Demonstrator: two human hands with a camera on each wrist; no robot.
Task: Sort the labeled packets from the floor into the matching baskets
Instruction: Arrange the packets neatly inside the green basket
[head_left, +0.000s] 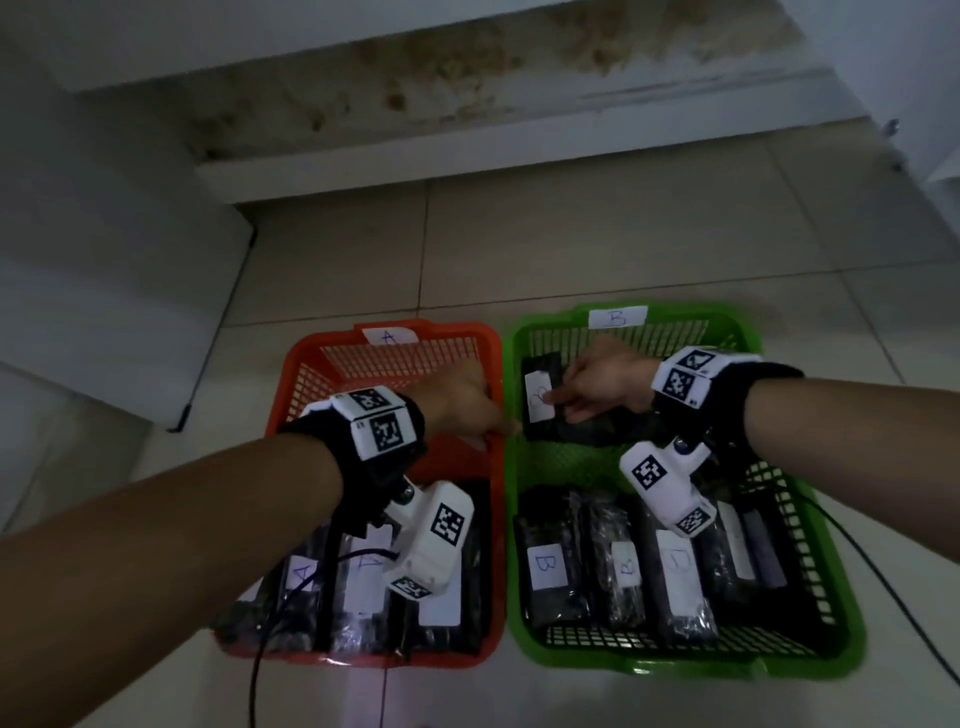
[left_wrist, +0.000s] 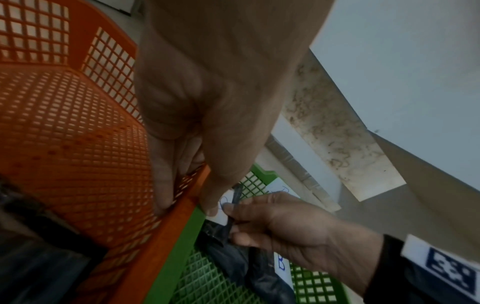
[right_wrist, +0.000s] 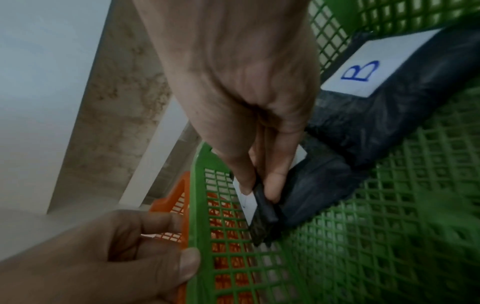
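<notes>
An orange basket marked A stands left of a green basket marked B, rims touching. My left hand grips the orange basket's right rim, thumb over the green rim. My right hand holds a black packet with a white label inside the green basket's far half. In the right wrist view the right hand pinches the packet's end between thumb and fingers, just above the mesh floor. Another B packet lies behind it.
Several A-labelled packets fill the near end of the orange basket, and several B-labelled ones the near end of the green. A stained step and white wall rise beyond the baskets. A black cable trails on the tiled floor.
</notes>
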